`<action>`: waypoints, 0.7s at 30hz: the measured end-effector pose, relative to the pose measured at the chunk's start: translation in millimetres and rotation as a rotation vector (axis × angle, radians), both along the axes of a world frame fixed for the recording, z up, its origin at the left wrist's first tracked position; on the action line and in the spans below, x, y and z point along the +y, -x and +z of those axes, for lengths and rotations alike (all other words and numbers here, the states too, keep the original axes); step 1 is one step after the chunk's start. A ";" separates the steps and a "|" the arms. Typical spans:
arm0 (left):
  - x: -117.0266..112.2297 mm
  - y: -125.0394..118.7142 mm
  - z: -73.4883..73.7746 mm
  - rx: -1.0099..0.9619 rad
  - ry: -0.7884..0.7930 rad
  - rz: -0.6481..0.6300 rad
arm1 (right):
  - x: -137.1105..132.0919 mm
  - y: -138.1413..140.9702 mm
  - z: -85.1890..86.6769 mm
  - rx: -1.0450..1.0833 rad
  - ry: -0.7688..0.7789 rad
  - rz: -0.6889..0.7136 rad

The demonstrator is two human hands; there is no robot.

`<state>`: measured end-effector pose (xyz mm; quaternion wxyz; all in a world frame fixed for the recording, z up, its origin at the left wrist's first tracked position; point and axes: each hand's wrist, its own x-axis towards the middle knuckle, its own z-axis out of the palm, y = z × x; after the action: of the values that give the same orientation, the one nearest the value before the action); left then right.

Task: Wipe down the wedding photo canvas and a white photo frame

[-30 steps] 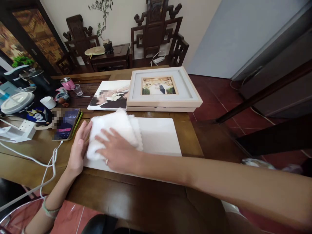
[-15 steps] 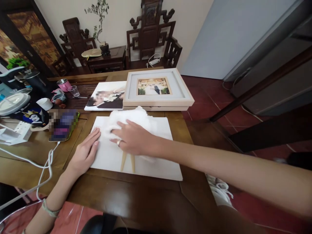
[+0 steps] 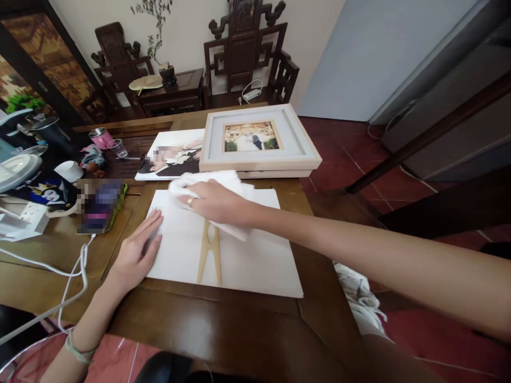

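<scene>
A flat white board lies on the wooden table, and a pale yellow, A-shaped stand leg rests on its face. My right hand grips a bunched white cloth and presses it on the upper part of the board. The cloth and hand cover the top of the A-shaped piece. At the board's left edge lies my left hand, fingers stretched out and touching the board, holding nothing.
Behind the board are a framed wedding picture and a photo panel. A phone, charging cable, power strip, mug and small cups crowd the left. The table's right edge drops to a red tiled floor.
My right hand and the cloth have moved up the board, and the fingers have closed more around the cloth. More of the A-shaped piece shows. My left hand stays in place.
</scene>
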<state>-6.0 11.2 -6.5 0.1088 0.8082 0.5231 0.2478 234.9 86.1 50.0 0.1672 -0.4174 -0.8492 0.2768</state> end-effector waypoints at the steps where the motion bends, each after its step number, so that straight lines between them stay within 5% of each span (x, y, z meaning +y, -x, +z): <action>1: -0.2 -0.3 0.1 0.003 0.000 0.000 | -3.1 -14.6 -2.6 0.014 0.027 -0.022; 5: -0.4 -1.0 -0.8 0.017 -0.019 -0.002 | -24.5 -63.3 -19.0 -0.090 -0.035 -0.154; 9: 0.2 -1.2 -1.8 0.025 -0.034 -0.006 | -66.8 -79.2 -36.2 -0.232 -0.190 0.026; 15: 0.6 -2.1 -1.1 0.026 -0.031 -0.013 | -140.0 -79.5 -43.4 -0.085 -0.258 0.241; 18: 0.6 -2.4 -1.4 0.023 -0.038 -0.009 | -135.2 -82.0 -39.7 -0.071 -0.220 0.288; 21: 0.8 -2.2 -1.8 0.026 -0.046 -0.009 | -98.1 -84.7 -34.3 -0.133 -0.181 0.248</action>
<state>-3.8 11.9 -8.3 0.0846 0.8159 0.5150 0.2490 319.6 -12.0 15.7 0.1121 -0.3098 -0.9250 0.1892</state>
